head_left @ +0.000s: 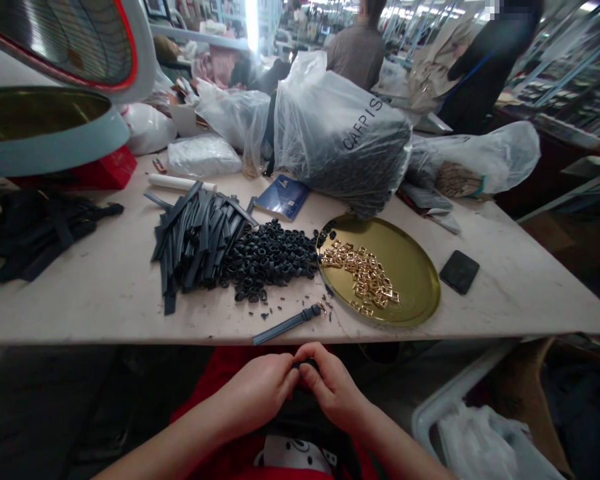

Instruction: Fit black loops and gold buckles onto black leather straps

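Observation:
My left hand and my right hand meet just below the table's front edge, above my lap. Both are closed, with fingertips pinching a small dark strap; most of it is hidden by the fingers. Ahead of them on the table lies a finished-looking dark strap with a loop and gold buckle. Behind that are a pile of small black loops and a stack of flat dark straps. To their right, gold buckles are spread in a round gold tray.
A blue card and a large plastic bag of dark pieces lie farther back. A black flat object sits right of the tray. A heater and more dark straps are at left. Two people stand in the background.

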A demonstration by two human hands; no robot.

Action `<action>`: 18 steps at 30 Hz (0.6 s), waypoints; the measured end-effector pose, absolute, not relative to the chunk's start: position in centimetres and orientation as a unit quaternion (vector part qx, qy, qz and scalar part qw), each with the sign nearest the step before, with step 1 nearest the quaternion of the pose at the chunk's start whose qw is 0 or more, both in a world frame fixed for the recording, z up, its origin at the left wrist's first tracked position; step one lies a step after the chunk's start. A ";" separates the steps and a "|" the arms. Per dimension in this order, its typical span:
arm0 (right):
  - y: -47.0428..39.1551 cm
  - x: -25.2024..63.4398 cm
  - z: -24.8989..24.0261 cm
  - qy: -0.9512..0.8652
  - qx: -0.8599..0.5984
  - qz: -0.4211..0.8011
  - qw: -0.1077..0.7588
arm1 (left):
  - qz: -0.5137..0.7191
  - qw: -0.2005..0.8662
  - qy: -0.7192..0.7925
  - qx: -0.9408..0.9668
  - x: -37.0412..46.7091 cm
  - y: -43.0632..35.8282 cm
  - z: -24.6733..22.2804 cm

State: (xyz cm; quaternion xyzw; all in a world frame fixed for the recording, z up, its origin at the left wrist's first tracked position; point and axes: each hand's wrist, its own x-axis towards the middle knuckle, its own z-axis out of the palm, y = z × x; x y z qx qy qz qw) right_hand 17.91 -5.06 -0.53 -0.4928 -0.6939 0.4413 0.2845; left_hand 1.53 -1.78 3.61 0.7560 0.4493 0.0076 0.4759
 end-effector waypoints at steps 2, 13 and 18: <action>-3.6 18.1 -0.4 -0.694 -0.519 0.400 0.300 | 0.029 0.443 0.439 0.782 2.2 -0.5 3.1; 3.5 18.4 -4.6 -0.719 -0.587 0.151 0.340 | 0.026 0.164 0.497 0.852 4.9 3.8 -0.7; 2.0 19.3 -5.8 -0.687 -0.583 0.136 0.412 | 0.049 0.079 0.581 0.809 -2.7 4.5 0.7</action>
